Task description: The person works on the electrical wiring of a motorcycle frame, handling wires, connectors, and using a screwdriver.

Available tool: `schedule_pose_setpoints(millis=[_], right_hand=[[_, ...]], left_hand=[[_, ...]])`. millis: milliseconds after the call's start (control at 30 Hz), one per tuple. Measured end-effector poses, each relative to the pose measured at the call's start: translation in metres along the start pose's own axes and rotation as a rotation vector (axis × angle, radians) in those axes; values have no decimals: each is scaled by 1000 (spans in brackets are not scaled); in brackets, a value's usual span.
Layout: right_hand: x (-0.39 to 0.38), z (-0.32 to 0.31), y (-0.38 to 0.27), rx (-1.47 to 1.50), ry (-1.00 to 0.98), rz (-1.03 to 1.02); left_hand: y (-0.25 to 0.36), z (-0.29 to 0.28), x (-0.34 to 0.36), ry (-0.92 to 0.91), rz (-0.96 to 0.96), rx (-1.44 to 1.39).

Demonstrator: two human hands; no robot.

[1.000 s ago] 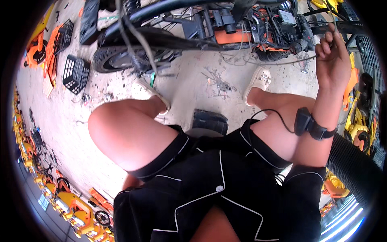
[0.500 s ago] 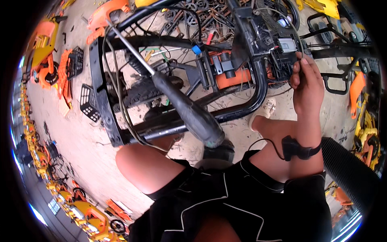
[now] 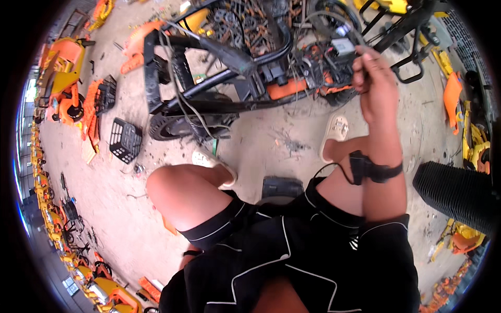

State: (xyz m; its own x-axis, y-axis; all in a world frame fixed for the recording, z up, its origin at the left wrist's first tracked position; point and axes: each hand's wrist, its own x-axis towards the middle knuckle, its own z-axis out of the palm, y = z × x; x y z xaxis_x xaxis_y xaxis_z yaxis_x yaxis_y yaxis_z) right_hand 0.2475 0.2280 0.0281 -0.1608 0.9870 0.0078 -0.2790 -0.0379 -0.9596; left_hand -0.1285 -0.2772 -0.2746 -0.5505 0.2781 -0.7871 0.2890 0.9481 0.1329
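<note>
My right hand (image 3: 377, 78) is raised at the right, its thumb and fingers pinched on a grey cable (image 3: 359, 35) that arcs over the vehicle. Close beside it is a box with a pale label (image 3: 343, 47), among loose wires. The black tubular vehicle frame (image 3: 203, 81) stands beyond my knees, an orange part (image 3: 286, 88) low within it. Across the frame's upper bars is a large screwdriver (image 3: 232, 56) with a dark handle, slightly blurred. By my left hip only a banded wrist shows; the left hand itself is hidden.
Metal parts (image 3: 237, 26) lie heaped behind the frame. Black plastic baskets (image 3: 125, 140) and orange body panels (image 3: 90, 115) are on the floor at left. A ribbed black object (image 3: 454, 195) is near my right elbow. Yellow vehicles (image 3: 65, 62) line the left side.
The frame and screwdriver now appear higher and farther off, uncovering my left shoe and floor before my feet. My right hand has shifted slightly left and up, still pinching the cable.
</note>
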Motion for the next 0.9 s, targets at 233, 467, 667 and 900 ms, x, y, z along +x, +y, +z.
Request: schedule_pose_setpoints(millis=[233, 467, 667, 900], right_hand=[[-27, 9, -29, 251, -161, -51], [-57, 9, -61, 439, -458, -125], [-68, 31, -42, 676, -576, 79], [-80, 37, -16, 805, -357, 229]], left_hand=[[66, -252, -107, 1329, 409, -21], [294, -174, -285, 385, 1270, -479], [346, -69, -251, 173, 1507, -30], [365, -17, -226, -515, 1494, -29]])
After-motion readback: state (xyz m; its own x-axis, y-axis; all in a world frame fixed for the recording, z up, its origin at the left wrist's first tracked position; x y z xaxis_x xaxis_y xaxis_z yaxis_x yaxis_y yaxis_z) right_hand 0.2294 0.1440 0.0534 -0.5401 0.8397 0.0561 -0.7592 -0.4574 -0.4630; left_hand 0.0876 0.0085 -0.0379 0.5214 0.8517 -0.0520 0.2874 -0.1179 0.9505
